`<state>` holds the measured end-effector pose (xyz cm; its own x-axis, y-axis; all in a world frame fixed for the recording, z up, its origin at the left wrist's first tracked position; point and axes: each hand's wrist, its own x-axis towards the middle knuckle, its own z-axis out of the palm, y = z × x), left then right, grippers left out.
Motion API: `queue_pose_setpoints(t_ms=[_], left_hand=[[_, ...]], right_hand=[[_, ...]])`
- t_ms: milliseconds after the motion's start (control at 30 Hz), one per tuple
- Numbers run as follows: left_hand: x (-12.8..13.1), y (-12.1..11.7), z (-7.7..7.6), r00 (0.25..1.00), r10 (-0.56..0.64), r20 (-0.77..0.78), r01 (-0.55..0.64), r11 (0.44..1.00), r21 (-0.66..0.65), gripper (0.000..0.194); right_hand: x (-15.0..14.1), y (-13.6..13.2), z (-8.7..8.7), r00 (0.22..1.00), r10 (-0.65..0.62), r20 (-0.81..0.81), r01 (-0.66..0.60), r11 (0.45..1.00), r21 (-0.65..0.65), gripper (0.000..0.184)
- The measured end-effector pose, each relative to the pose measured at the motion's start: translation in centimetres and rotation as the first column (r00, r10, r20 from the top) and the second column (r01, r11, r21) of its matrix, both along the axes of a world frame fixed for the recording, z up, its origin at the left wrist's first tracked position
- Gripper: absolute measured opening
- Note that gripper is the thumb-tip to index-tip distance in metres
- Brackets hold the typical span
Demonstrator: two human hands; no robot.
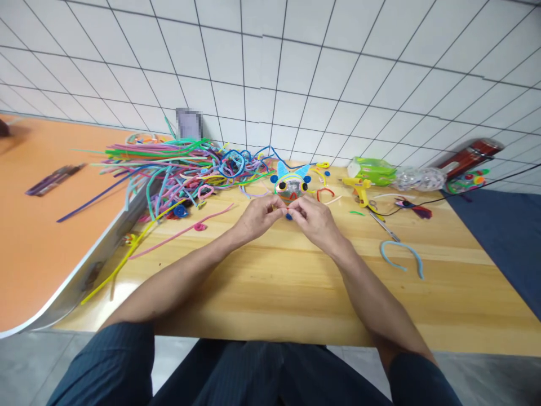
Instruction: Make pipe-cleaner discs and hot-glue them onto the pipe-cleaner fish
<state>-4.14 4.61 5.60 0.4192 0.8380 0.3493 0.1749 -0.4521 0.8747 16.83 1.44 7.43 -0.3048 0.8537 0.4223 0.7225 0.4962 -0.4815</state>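
Note:
My left hand (261, 215) and my right hand (315, 219) meet over the middle of the wooden table, fingertips almost touching. Both are closed in a pinch on a small red piece (288, 210), most of which the fingers cover; it looks like pipe cleaner. Just behind them is a mask-like animal face (291, 187) with light blue horns, dark blue ears, yellow-rimmed eyes and a silvery middle. The hands hide its lower part, though a dark blue bit (288, 216) shows beneath the fingertips. To the right of the face lies a bent red pipe cleaner (325, 195).
A large heap of coloured pipe cleaners (181, 169) covers the back left. At the right are a yellow glue gun (359, 189), a light blue curved pipe cleaner (403, 248), a green package (372, 171) and a dark red flask (471, 155). A tiled wall (270, 73) stands behind.

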Motion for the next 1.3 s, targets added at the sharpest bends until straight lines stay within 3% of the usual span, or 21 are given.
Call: queue_pose_setpoints(t_ms=[200, 367, 467, 567, 667, 800, 1000, 1167, 1233, 1300], left_hand=[[1.5, -0.8, -1.6, 0.936, 0.144, 0.322, -0.017, 0.93, -0.368, 0.043], [2.5, -1.5, -3.1, 0.879, 0.241, 0.412, -0.005, 0.867, -0.498, 0.049], [2.0, -1.2, -3.2, 0.928, 0.157, 0.338, -0.009, 0.916, -0.401, 0.046], [1.0, -0.6, -2.8, 0.99, 0.083, 0.118, -0.07, 0.991, -0.113, 0.026], [0.3, -0.3, -2.4, 0.994, 0.102, -0.035, -0.098, 0.988, 0.12, 0.008], [0.2, -0.4, -2.5, 0.994, 0.11, -0.03, -0.102, 0.978, 0.181, 0.012], [1.0, -0.8, -3.3, 0.969, 0.157, 0.193, -0.136, 0.984, -0.114, 0.025], [1.9, -0.8, -3.9, 0.903, 0.17, 0.394, 0.015, 0.905, -0.424, 0.042], [1.8, -0.6, -4.0, 0.9, 0.142, 0.412, 0.079, 0.876, -0.476, 0.044], [1.5, -0.3, -3.8, 0.937, 0.071, 0.342, 0.076, 0.914, -0.4, 0.039]], right_hand=[[-0.3, 0.5, -1.2, 0.937, -0.061, -0.345, 0.003, 0.986, -0.166, 0.01], [-1.0, 0.4, -2.5, 0.885, -0.131, -0.447, 0.002, 0.96, -0.278, 0.013], [-0.8, 0.3, -2.7, 0.941, -0.115, -0.317, 0.06, 0.982, -0.179, 0.012], [-0.5, 0.1, -2.7, 0.992, -0.087, -0.091, 0.087, 0.996, -0.002, 0.012], [-0.6, -0.1, -2.7, 0.994, -0.091, 0.068, 0.083, 0.991, 0.11, 0.016], [-0.8, -0.3, -2.7, 0.996, -0.076, 0.04, 0.072, 0.991, 0.111, 0.016], [-1.1, -0.1, -2.6, 0.979, -0.092, -0.18, 0.101, 0.994, 0.039, 0.013], [-1.5, 0.0, -2.8, 0.95, -0.144, -0.276, 0.127, 0.989, -0.081, 0.014], [-1.4, 0.1, -3.0, 0.953, -0.141, -0.269, 0.12, 0.988, -0.093, 0.015], [-1.0, 0.1, -3.1, 0.97, -0.119, -0.213, 0.111, 0.993, -0.05, 0.016]])
